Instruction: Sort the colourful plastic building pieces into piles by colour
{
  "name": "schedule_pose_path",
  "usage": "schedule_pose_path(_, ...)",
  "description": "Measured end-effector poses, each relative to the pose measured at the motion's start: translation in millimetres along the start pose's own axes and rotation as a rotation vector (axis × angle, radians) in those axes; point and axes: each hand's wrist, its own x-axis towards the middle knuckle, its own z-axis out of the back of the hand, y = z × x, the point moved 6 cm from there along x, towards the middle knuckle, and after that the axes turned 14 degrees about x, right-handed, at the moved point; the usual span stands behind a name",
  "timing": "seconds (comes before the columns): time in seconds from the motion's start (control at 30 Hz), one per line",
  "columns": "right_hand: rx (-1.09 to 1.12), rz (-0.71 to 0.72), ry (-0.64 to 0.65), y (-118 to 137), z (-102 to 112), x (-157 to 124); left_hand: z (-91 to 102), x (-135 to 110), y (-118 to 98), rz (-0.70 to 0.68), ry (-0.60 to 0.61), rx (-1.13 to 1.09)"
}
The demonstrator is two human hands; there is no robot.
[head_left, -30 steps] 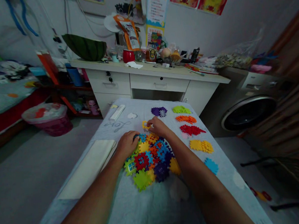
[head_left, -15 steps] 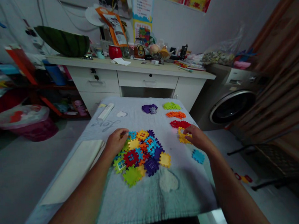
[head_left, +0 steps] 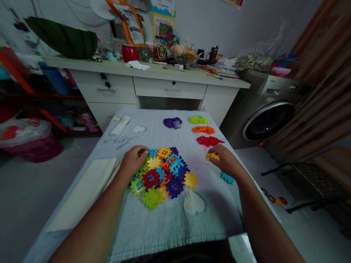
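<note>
A heap of mixed-colour plastic interlocking tiles (head_left: 163, 176) lies in the middle of a table covered by a pale cloth (head_left: 169, 223). My left hand (head_left: 133, 161) rests curled on the heap's left edge, touching the tiles. My right hand (head_left: 226, 161) lies over the yellow pile (head_left: 212, 156) at the right, fingers bent onto it. Sorted piles run along the right side: purple (head_left: 172, 123), green (head_left: 198, 119), orange (head_left: 203, 129), red (head_left: 209, 140), and a blue tile (head_left: 227, 178) partly under my right wrist.
A folded cream cloth (head_left: 84, 192) lies at the table's left; a white tube (head_left: 120, 126) at the far left corner. Beyond stand a cluttered white desk (head_left: 148, 81), a washing machine (head_left: 266, 118) at right, and a pink bin (head_left: 24, 138) on the floor at left.
My right hand moved from the top of the heap, carrying a yellow tile, over to the yellow pile on the right. The left hand stayed on the heap. The view shifted downward.
</note>
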Motion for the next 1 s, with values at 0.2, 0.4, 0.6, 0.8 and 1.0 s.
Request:
schedule_pose_path(0.2,0.013,0.135,0.414,57.4,-60.2,-10.2,0.7,-1.2,3.7,0.01,-0.048,-0.066)
schedule_pose_path(0.4,0.069,0.029,0.391,48.4,-73.9,-13.3,-0.2,0.9,3.3,0.003,-0.044,-0.044)
schedule_pose_path(0.6,0.134,-0.009,0.31,39.4,-50.7,-4.7,-1.3,1.0,3.2,0.012,-0.025,-0.046)
schedule_pose_path(0.8,0.155,-0.075,-0.017,-1.0,9.3,7.7,-0.3,0.2,2.9,0.01,-0.019,-0.025)
schedule_pose_path(1.0,-0.079,-0.316,-0.36,-70.6,57.1,-3.6,-0.3,0.3,4.0,0.009,-0.012,-0.026)
